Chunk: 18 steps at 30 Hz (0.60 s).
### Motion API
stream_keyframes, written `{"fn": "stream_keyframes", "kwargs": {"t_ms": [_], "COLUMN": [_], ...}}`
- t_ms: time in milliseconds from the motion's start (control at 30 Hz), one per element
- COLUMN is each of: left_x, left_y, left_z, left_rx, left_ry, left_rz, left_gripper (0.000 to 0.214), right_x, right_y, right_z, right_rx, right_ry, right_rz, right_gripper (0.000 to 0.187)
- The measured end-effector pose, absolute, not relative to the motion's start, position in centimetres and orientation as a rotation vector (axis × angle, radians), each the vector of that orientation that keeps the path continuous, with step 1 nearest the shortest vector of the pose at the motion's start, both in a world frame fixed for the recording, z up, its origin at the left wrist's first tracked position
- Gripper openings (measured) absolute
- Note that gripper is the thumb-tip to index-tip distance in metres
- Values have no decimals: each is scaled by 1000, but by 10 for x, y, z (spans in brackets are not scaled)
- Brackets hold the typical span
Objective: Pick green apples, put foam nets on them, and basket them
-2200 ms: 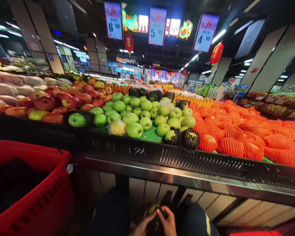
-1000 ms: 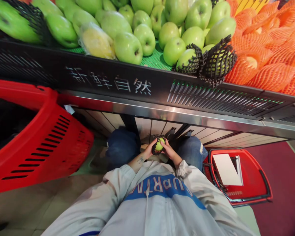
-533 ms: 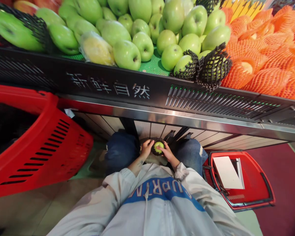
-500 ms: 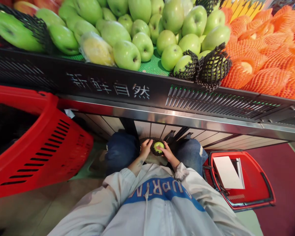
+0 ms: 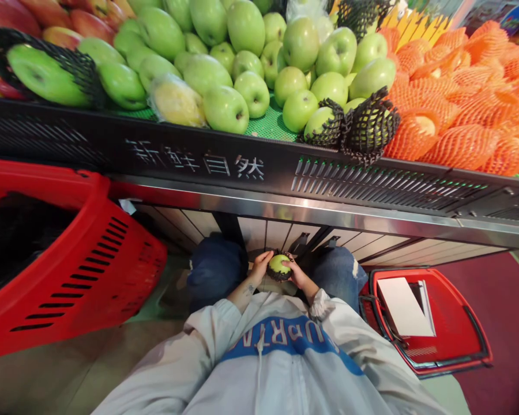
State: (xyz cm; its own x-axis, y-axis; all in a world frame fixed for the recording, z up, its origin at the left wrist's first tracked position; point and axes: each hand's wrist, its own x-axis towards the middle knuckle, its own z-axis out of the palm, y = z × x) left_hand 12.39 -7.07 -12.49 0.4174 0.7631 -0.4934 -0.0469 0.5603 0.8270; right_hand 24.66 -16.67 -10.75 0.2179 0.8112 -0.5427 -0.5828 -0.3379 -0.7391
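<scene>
Low between my knees, a green apple [image 5: 279, 264] sits partly inside a black foam net sleeve [image 5: 278, 276]. My left hand [image 5: 260, 266] is closed at the left side of the sleeve, its fingertips on the net's upper edge. From the other side my right hand [image 5: 297, 274] grips the apple, with the thumb over its face and the other fingers hidden beneath. Above, loose green apples [image 5: 223, 109] lie heaped on the display shelf. Two apples in black net sleeves [image 5: 371, 124] rest at the shelf's front edge.
A black shelf front [image 5: 190, 158] with a metal rail [image 5: 303, 208] spans the view ahead. Fruit in orange foam nets [image 5: 462, 141] lies to the right. A large red basket [image 5: 95, 271] with dark contents stands left. On the right, another red basket [image 5: 452, 323] holds a white box [image 5: 404, 305].
More of the apple's face shows above the black net now, and the net sits lower around it. Both hands stay close to it. The view has tilted slightly upward.
</scene>
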Motion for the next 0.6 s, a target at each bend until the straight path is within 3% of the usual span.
{"fn": "stream_keyframes", "kwargs": {"t_ms": [100, 367, 600], "left_x": [123, 119, 118], "left_y": [-73, -84, -92], "left_z": [-127, -127, -130], "left_rx": [808, 816, 870], "left_ry": [993, 853, 795], "left_rz": [505, 407, 466], "left_gripper": [39, 55, 92], "right_x": [246, 245, 244], "right_y": [-168, -169, -166], "right_z": [-107, -119, -107], "right_rx": [-1279, -1288, -1090], "right_ry": [-216, -4, 64], "right_rz": [1468, 1457, 1638], "right_gripper": [63, 43, 56]}}
